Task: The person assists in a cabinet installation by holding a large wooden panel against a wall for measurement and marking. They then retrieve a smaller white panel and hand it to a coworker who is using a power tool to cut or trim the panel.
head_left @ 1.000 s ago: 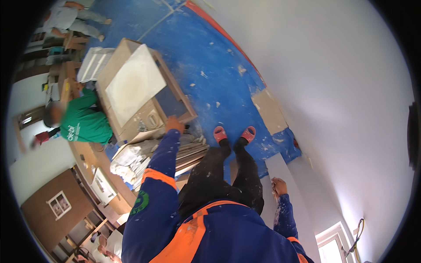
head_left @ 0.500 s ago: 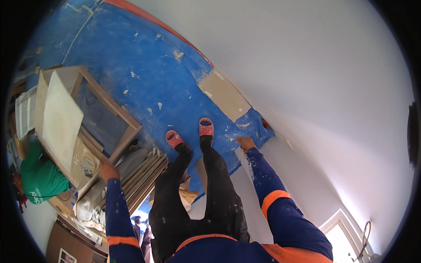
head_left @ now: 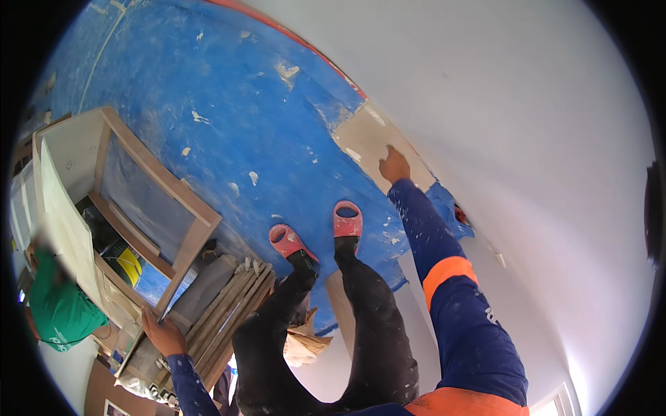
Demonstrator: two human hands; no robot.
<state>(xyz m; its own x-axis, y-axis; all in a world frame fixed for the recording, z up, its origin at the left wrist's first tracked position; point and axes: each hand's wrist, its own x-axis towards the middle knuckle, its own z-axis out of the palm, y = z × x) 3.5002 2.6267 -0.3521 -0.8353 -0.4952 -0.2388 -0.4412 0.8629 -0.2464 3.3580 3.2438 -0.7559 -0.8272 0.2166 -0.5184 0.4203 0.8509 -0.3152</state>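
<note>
My left hand (head_left: 166, 331) grips the lower edge of an open wooden cabinet frame (head_left: 201, 229) on the left, which has grey panels and a pale white board (head_left: 66, 222) leaning over it. My right hand (head_left: 394, 166) hangs out over the tan board (head_left: 368, 121) lying along the wall, index finger extended and the others partly bent, with nothing visible in it; I cannot tell whether it touches anything. Below the frame lie stacked wooden strips (head_left: 229, 305) and grey wrapped material. My pink sandals (head_left: 347, 218) stand on blue floor covering (head_left: 208, 90).
A white wall (head_left: 520, 173) curves along the right. A co-worker in a green shirt (head_left: 62, 305) bends behind the cabinet frame at the far left. Crumpled brown paper (head_left: 305, 343) and a leaning plank (head_left: 333, 298) lie behind my legs. A window frame (head_left: 555, 399) shows at the lower right.
The view has swung, shifting the cabinet and co-worker leftward. My right hand has risen from beside my hip out over the tan board. My left hand stays at the cabinet frame.
</note>
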